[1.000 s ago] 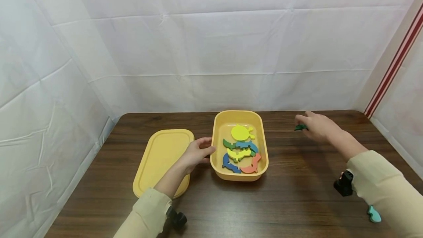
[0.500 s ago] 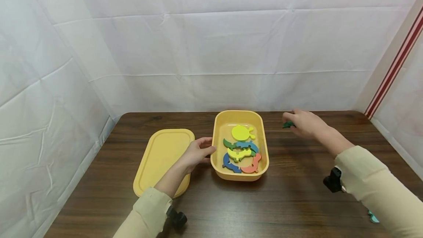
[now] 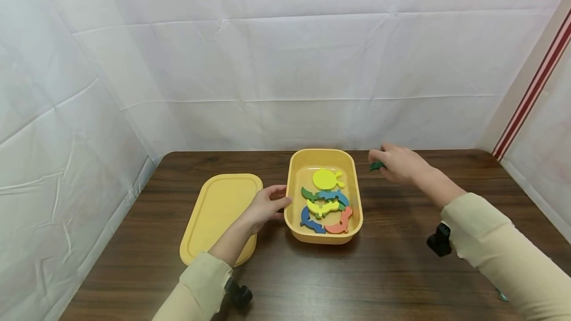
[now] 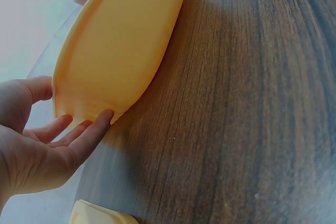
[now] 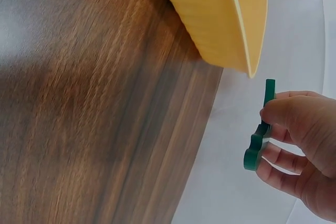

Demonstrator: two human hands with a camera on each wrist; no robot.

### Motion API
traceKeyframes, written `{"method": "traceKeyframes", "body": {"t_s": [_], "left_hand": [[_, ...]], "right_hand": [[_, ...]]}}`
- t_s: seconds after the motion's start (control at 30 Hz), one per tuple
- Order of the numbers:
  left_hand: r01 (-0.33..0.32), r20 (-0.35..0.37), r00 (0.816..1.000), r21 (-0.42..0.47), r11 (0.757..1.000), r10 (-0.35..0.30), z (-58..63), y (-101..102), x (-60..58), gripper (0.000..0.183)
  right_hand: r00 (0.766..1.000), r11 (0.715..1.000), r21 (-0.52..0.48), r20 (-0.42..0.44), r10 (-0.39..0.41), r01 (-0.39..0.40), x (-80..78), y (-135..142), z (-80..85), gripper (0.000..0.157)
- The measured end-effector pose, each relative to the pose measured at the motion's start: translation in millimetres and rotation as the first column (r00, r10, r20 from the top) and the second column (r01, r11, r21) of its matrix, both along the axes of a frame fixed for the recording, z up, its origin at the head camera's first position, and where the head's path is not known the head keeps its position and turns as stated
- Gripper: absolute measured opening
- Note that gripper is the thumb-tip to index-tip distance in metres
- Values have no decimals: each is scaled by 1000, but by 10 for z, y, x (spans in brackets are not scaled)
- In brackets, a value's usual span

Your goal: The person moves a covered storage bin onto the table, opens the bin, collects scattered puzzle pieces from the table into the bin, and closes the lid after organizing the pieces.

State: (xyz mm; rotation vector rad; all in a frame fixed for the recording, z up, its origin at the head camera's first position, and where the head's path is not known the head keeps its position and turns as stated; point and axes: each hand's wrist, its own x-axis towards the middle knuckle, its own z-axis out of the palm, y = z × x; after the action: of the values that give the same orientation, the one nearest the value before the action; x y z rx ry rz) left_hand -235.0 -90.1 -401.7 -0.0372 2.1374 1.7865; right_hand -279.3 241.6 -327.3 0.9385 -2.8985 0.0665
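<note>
Yellow lid (image 3: 219, 208) lies on your L, partly behind your forearm. Your L hand (image 3: 263, 206) has fingers loosely bent and parted, tips touching the L side of the tub (image 3: 323, 238); light pressure should steady it w/o shifting. Flat pieces (image 3: 324, 179) sit inside. Just R, your R hand (image 3: 397, 163) pinches a dk green piece (image 5: 253, 156) btwn thumb & fingers; best carried clear of the rim.

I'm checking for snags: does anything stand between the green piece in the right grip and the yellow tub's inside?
Only the yellow tub's right rim visibly stands between the held green piece and the inside; whether the piece is above it, I can't tell.
</note>
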Motion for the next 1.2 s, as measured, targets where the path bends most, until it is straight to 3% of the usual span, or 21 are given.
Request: {"method": "traceKeyframes", "body": {"t_s": [0.67,0.97,1.2], "left_hand": [[-9,1,1000,8,1000,9,-27,-12,-13,45],[18,-21,1000,47,999,-17,-28,-15,-7,45],[43,-10,999,42,998,-43,84,-11,32,47]], "right_hand": [[995,996,1,-46,86,-86,47,-357,30,15],[992,992,46,-41,117,-115,127,-518,39,18],[988,986,70,-26,153,-151,188,-638,54,21]]}}
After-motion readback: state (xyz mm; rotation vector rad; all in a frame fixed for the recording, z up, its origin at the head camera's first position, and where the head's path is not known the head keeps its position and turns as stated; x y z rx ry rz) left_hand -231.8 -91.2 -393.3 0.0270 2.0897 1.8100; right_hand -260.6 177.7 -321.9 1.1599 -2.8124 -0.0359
